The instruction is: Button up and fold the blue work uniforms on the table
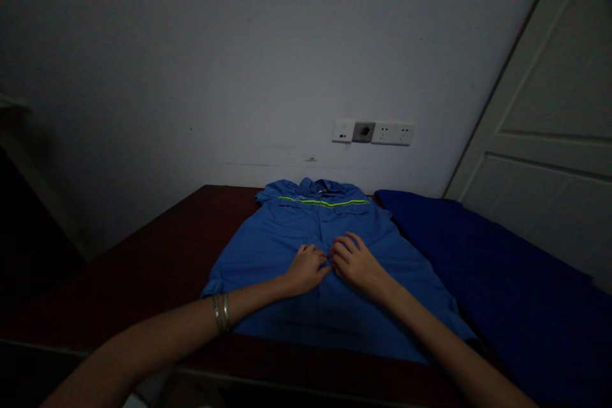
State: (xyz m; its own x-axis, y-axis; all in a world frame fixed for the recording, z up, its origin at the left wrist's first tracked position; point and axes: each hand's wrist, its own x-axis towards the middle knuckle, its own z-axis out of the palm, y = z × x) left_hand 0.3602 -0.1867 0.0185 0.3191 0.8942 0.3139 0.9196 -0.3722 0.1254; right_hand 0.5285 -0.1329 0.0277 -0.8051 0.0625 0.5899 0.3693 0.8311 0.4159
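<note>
Blue shirt (282, 233) lies spread out front up beneath both hands, its collar (321, 186) beyond the fingertips and its lower edge on the near side of them, under the forearms. Left hand (307, 269) comes in from the lower left with the forearm reaching forward and inward; the wrist is low, the back of the hand faces up, the fingers are bent and the thumb points across toward the other hand. Two silvery bangles (222, 311) sit on that forearm, behind the wrist. Right hand (356, 266) meets it from the lower right, its forearm slanting up and inward, knuckles raised and fingers curled over, the index side angled toward the left thumb. Fingertips of the two hands come close together at the shirt's front opening; whether either hand is closed on the cloth or merely touching it, I cannot tell. Ahead of the hands, a yellow-green stripe (325, 204) crosses the chest. Left of the left hand, past the shirt's side, is the dark red worktop (191, 236); right of the right hand lies a darker blue cloth (478, 255). Sockets (393, 134) are on the wall beyond the hands.
</note>
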